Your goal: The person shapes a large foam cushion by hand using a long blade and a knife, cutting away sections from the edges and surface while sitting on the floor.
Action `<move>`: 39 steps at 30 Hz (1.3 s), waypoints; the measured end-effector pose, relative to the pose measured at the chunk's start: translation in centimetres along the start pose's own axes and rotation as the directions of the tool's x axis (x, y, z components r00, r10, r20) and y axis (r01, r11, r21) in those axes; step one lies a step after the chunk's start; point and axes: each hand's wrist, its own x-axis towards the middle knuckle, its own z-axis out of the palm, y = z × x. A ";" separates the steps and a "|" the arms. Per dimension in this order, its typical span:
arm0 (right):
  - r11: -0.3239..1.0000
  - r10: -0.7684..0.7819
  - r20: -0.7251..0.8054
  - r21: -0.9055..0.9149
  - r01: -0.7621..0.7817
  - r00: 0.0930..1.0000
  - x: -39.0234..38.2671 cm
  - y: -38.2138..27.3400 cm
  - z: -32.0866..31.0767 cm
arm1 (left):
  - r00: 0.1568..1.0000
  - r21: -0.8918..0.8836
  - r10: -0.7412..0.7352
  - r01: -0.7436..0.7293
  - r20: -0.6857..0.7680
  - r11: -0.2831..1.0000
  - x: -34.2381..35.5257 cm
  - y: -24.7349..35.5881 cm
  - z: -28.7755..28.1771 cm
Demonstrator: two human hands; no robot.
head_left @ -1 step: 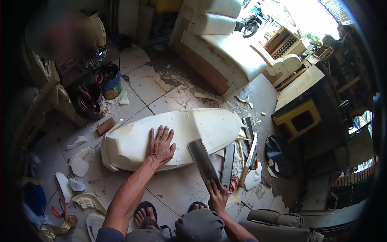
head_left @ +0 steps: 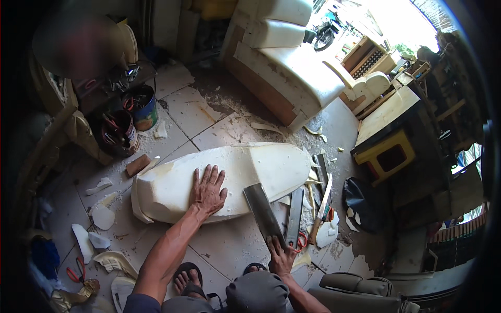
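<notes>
Foam scraps [head_left: 102, 216] lie scattered on the tiled floor [head_left: 229, 245] well to the left of the left hand [head_left: 208, 191], near red-handled scissors [head_left: 78, 271] at the lower left edge. Farther up on that side stand two paint cans [head_left: 130, 120] stuffed with tools, and a small wooden block [head_left: 137, 165] sits just beside the upper left corner of the shaped foam block [head_left: 261, 167].

That long, pale foam block lies across the floor, its near edge running just above the person's sandalled feet [head_left: 188, 279]. The left hand rests flat on top of it, fingers spread apart and pointing away, palm close to the near edge. Bare tile lies open between this edge and the feet.

Right of the left hand, a broad flat blade [head_left: 262, 211] slants up from the right hand [head_left: 282, 258] to the foam's near edge, its tip touching or just over it. The right hand is closed around the blade's lower end. Just right of that hand lie a long metal bar [head_left: 294, 216], a knife [head_left: 322, 206] and more offcuts, crowding the floor there. Beyond them is a dark bag [head_left: 360, 203], and farther right a dark cabinet with a yellow frame [head_left: 389, 156]. Upholstered seat pieces [head_left: 292, 57] stand well above both hands.
</notes>
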 end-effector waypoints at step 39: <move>0.631 0.553 0.003 0.650 -0.422 0.833 9.4 12.3 7.6 | 0.629 -0.273 0.742 -0.690 0.232 0.670 -8.9 14.3 1.1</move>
